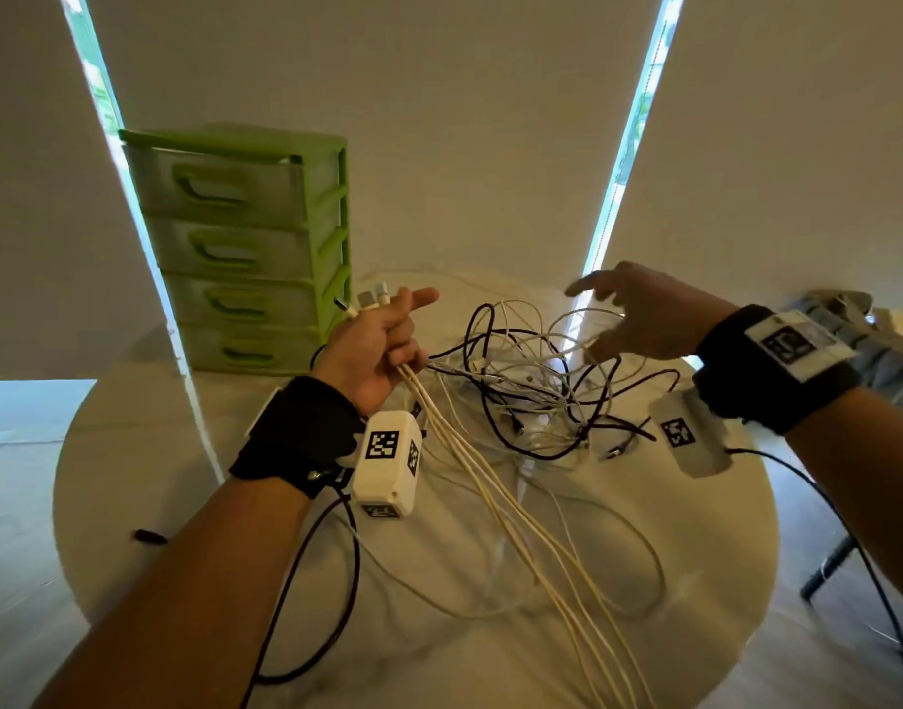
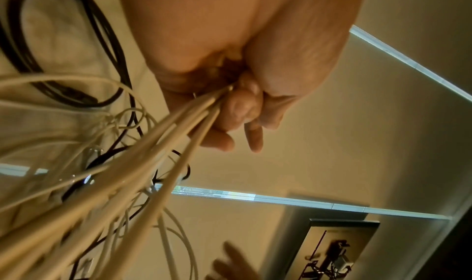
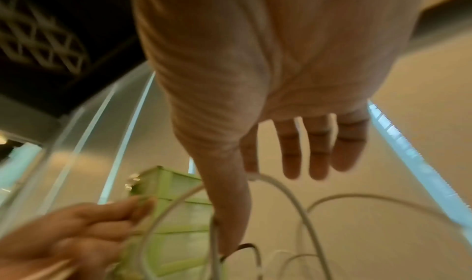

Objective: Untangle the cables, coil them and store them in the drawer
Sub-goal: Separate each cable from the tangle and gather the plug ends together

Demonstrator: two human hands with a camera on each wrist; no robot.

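Observation:
My left hand [image 1: 383,340] grips a bundle of cream cables [image 1: 495,498] near their plug ends [image 1: 372,299], which stick out above the fingers; the strands run down toward me across the round table [image 1: 132,452]. In the left wrist view the curled fingers [image 2: 230,113] close round the same cream cables [image 2: 143,163]. A tangle of white and black cables [image 1: 536,381] lies in the table's middle. My right hand [image 1: 628,319] hovers above that tangle, fingers spread and holding nothing; in the right wrist view its fingers [image 3: 316,147] are straight over a white cable loop [image 3: 293,199].
A green drawer unit [image 1: 250,248] with several shut drawers stands at the table's back left. A black cable [image 1: 311,580] hangs from my left wrist and another from my right. Blinds cover the window behind. A chair leg [image 1: 828,565] shows past the table's right edge.

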